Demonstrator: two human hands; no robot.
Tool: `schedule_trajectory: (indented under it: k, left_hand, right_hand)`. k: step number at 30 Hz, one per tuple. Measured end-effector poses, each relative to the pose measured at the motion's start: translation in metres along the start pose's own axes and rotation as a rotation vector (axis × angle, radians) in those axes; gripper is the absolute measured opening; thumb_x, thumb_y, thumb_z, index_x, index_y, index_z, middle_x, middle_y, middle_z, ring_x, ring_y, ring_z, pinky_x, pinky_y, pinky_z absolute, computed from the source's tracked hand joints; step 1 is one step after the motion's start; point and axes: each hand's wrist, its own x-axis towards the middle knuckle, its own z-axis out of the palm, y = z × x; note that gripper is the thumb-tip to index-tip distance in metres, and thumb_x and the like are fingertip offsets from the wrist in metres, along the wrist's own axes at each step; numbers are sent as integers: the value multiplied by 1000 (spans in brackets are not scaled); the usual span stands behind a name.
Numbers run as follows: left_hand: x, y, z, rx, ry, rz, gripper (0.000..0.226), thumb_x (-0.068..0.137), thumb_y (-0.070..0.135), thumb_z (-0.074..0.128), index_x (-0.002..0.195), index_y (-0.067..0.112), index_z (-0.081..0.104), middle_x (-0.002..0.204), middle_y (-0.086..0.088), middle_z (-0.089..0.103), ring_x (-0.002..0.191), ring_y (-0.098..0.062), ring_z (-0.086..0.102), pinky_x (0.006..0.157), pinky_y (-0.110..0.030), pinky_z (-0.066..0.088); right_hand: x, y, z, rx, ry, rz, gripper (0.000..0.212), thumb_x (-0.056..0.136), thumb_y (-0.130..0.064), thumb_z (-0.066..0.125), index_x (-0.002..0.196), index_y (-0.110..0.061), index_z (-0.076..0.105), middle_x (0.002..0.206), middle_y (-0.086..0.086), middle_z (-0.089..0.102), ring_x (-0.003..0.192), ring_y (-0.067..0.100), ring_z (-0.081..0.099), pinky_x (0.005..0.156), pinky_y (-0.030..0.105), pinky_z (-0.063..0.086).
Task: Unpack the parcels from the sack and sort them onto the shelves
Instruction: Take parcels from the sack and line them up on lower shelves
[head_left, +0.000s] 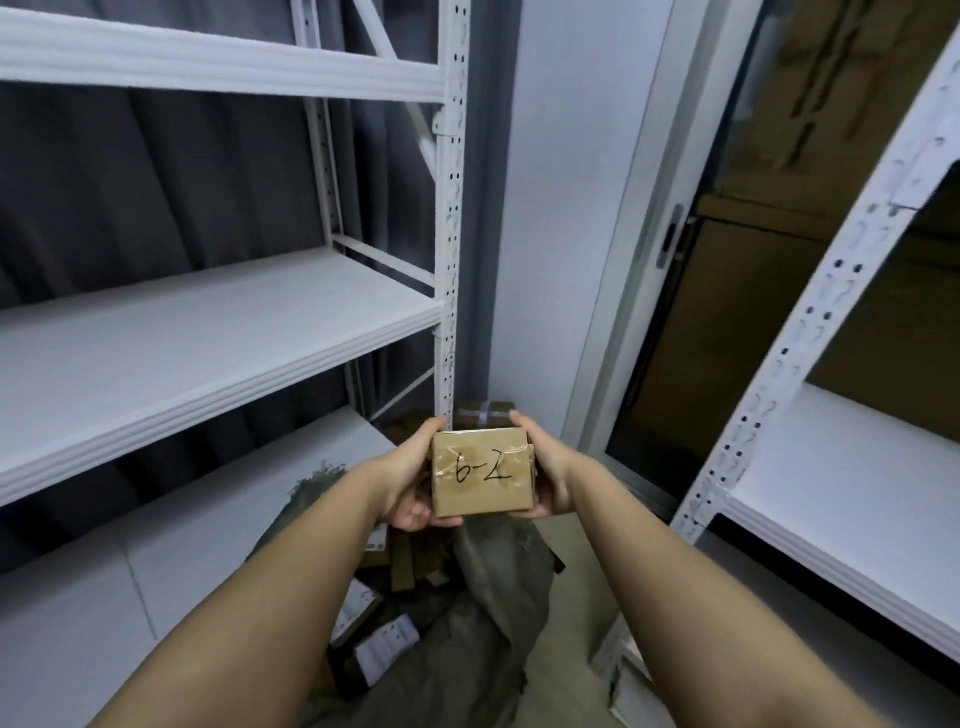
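Two bare forearms reach up from the bottom of the frame to its centre; the left hand (402, 483) and the right hand (550, 475) clasp a small brown parcel (482, 474) between them, one on each side, its taped face marked "6-2" turned to the camera; below it, low in the frame, the grey sack (483, 613) lies open on the floor with more parcels (382, 639) inside; white shelves (208, 332) stand at left and right.

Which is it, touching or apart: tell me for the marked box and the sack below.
Apart. The head view shows the box lifted in both hands, clear above the sack.
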Motion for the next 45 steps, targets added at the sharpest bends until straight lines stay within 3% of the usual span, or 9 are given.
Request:
schedule_trajectory:
  k: [4, 9, 12, 17, 21, 29, 36, 40, 45]
  left_hand:
    - [-8, 14, 53, 65, 8, 78, 79, 74, 85, 33, 62, 14, 65, 68, -10, 70, 61, -29, 71, 32, -13, 29]
    - [-22, 29, 143, 143, -16, 197, 76, 78, 81, 37, 84, 11, 65, 65, -14, 71, 46, -24, 66, 32, -14, 35]
    - [-25, 32, 202, 227, 0, 266, 79, 76, 84, 36, 107, 16, 63, 81, -14, 74, 60, -24, 70, 37, -15, 37]
    - [-40, 28, 313, 291, -113, 319, 71, 72, 85, 40, 97, 21, 60, 74, -10, 73, 67, -22, 71, 42, -17, 42]
    - [-48, 18, 399, 321, -174, 366, 72, 76, 83, 38, 99, 17, 59, 66, -6, 72, 59, -19, 70, 49, -19, 48]
    - [-69, -11, 533, 402, -245, 413, 65, 81, 81, 30, 93, 26, 61, 68, -1, 74, 66, -16, 73, 46, -17, 38]
    - [-76, -23, 607, 450, -346, 423, 61, 88, 75, 26, 88, 28, 65, 83, -8, 69, 77, -20, 67, 36, -14, 43]
    - [-67, -31, 644, 472, -397, 448, 60, 92, 69, 25, 97, 24, 64, 63, -5, 70, 52, -14, 69, 34, -15, 41]
    - [-62, -47, 687, 545, -453, 433, 67, 91, 71, 24, 115, 21, 62, 75, -5, 68, 64, -18, 69, 35, -12, 37]
  right_hand:
    - [-34, 12, -45, 124, 41, -56, 85, 70, -83, 50, 119, -15, 63, 116, 16, 65, 96, 30, 66, 61, 39, 59]
    - [-83, 32, -115, 236, 133, -171, 69, 77, -77, 49, 108, -18, 66, 112, 12, 67, 96, 27, 67, 65, 39, 59]
    - [-116, 49, -163, 267, 234, -230, 61, 80, -74, 47, 96, -18, 67, 95, 10, 72, 88, 25, 69, 58, 35, 58]
    - [-179, 88, -248, 331, 361, -310, 58, 80, -73, 46, 88, -19, 66, 64, 6, 73, 65, 22, 73, 55, 36, 57]
    - [-229, 119, -312, 326, 451, -356, 56, 79, -72, 46, 80, -20, 66, 58, 3, 70, 76, 22, 70, 62, 36, 59]
    - [-308, 184, -407, 357, 599, -391, 55, 83, -72, 40, 80, -25, 68, 57, -1, 70, 63, 16, 71, 60, 32, 59]
    - [-350, 229, -447, 414, 701, -405, 53, 84, -72, 40, 84, -28, 69, 73, -1, 72, 80, 18, 71, 66, 35, 60]
    - [-366, 251, -463, 450, 778, -405, 50, 83, -73, 42, 82, -31, 70, 63, -6, 72, 78, 13, 70, 63, 33, 60]
    - [-382, 284, -480, 509, 892, -397, 47, 82, -73, 42, 82, -37, 71, 64, -11, 72, 80, 11, 69, 62, 28, 58]
